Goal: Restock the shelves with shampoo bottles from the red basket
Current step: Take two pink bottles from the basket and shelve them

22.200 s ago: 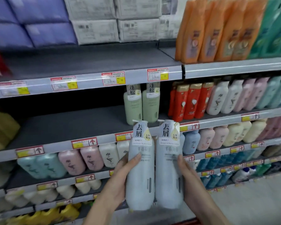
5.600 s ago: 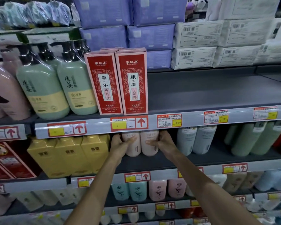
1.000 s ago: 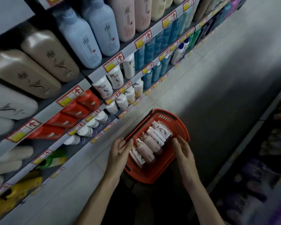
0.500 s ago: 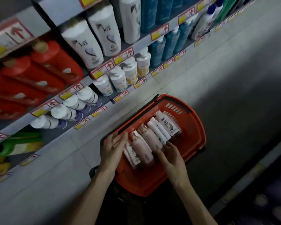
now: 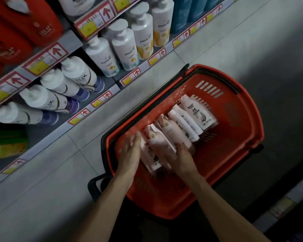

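Pink shampoo bottles (image 5: 157,144) lie side by side in the red basket (image 5: 243,109), clasped between the flat left hand (image 5: 129,154) and the curled right hand (image 5: 184,158). White shampoo bottles (image 5: 194,112) lie flat just beyond the fingertips.

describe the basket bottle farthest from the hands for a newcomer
Find the red basket on the floor. In its row, the white bottle lies at the end nearest the slotted wall. Unlike its slimmer neighbours, it shows a broad label.
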Available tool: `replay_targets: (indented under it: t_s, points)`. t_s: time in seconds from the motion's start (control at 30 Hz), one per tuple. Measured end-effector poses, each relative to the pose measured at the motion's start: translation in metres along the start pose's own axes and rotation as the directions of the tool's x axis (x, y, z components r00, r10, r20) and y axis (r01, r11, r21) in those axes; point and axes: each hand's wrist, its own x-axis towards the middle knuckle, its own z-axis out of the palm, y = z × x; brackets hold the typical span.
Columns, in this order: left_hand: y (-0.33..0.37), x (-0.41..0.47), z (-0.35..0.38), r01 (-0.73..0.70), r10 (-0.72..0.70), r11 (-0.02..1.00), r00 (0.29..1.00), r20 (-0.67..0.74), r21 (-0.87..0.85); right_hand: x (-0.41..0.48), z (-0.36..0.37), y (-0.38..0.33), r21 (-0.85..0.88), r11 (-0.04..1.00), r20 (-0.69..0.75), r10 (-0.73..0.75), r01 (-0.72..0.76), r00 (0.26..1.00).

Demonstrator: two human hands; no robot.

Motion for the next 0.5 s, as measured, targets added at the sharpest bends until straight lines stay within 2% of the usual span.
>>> replay_targets:
  t_s: [0.1, 0.2, 0.33, 0.5]
  points:
    - [-0.005, 0.015, 0.000, 0.004, -0.004, 1.000, 1.000, 0.006, -0.001, 0.020, 0.020, 0.003, -0.104, 0.994, 0.037, -0.019, 0.023, 0.999]
    - [-0.004, 0.022, 0.003, -0.019, 0.018, 1.000, 1.000, 0.021, 0.018, 0.032, 0.032, -0.001, -0.078, 0.997, 0.033, 0.021, -0.019, 0.999]
    - [0.004, 0.020, 0.006, -0.045, 0.044, 0.999, 0.998, 0.037, 0.017, 0.040, 0.038, -0.002, -0.134, 0.991, 0.008, 0.016, -0.015, 1.000]
    - [0.008, 0.019, 0.008, -0.091, 0.091, 0.996, 0.994, 0.065, -0.007, 0.052, 0.037, -0.004, -0.081, 0.992, 0.017, 0.094, -0.093, 0.995]
